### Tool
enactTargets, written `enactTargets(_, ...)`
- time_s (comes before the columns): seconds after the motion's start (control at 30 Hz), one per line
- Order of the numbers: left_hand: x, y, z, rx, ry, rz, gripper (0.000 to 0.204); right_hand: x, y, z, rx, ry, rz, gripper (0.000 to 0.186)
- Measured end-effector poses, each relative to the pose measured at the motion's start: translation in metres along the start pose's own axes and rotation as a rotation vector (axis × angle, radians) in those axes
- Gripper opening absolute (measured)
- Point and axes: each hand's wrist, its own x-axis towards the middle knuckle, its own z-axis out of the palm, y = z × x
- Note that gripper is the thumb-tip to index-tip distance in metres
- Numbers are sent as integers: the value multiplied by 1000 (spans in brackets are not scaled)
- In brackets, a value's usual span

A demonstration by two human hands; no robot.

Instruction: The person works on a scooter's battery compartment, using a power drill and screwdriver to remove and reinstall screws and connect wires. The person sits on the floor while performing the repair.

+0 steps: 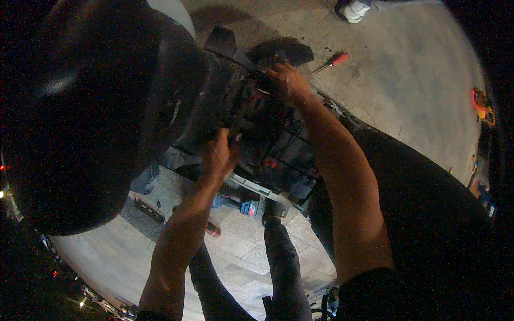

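Observation:
Both my arms reach over a dark, open vehicle body (251, 128) with black wiring and a few red parts (271, 162) inside. My left hand (218, 152) is at the near left side of the opening, its fingers bent against a dark part that is too dim to name. Farther off, my right hand (289, 84) is closed at the far edge, beside a black, angular piece (281, 52). Its fingertips are hidden, and what they grip is unclear. A pale curved trim strip (257, 187) runs along the near side.
A large black rounded shape (101, 117) fills the left. On the far floor lies a red-handled screwdriver (334, 60). A blue power tool (243, 207) and a red-and-black object (213, 230) lie near my legs (284, 257). At right is an orange-yellow object (483, 109); someone's shoe (355, 10) shows at the top.

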Motion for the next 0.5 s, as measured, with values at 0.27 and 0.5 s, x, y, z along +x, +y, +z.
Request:
enactTargets(0.27, -11, 8, -13, 66, 4, 197, 47, 6, 15, -2, 132, -9, 4, 21)
enactTargets(0.5, -14, 43, -27, -56, 28, 133, 54, 16, 4, -13, 9, -141, 108, 22)
